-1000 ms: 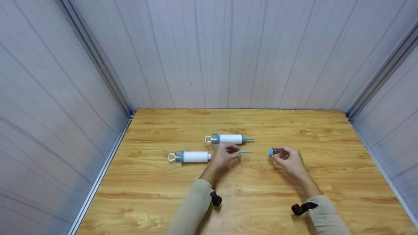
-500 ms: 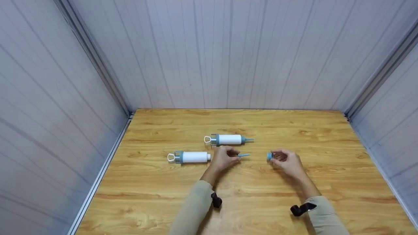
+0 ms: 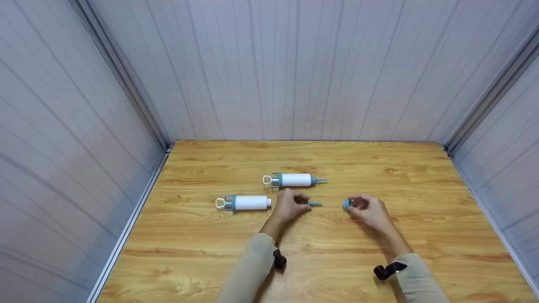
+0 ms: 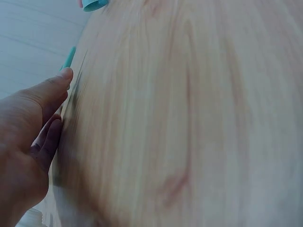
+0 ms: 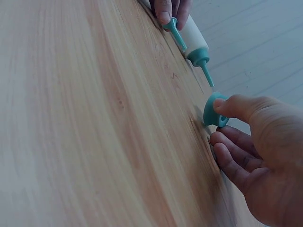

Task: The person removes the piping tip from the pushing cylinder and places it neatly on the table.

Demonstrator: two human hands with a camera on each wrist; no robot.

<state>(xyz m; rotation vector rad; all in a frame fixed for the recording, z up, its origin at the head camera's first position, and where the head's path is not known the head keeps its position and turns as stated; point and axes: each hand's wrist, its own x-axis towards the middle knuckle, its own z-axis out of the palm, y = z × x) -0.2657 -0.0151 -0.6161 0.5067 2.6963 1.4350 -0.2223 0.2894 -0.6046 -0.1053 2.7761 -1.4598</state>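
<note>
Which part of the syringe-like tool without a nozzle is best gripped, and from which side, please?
I'd suggest gripping the tool around the middle of its barrel, from above and the near side: it lies flat, running left to right, and this avoids the loop handle and bare neck at its ends.

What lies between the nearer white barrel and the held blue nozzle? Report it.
In the head view, the left hand, pinching the blue nozzle, lies between it and the white barrel.

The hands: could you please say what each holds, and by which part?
The left hand pinches the teal nozzle by its wider end; the right hand pinches the teal cap by its side.
</note>
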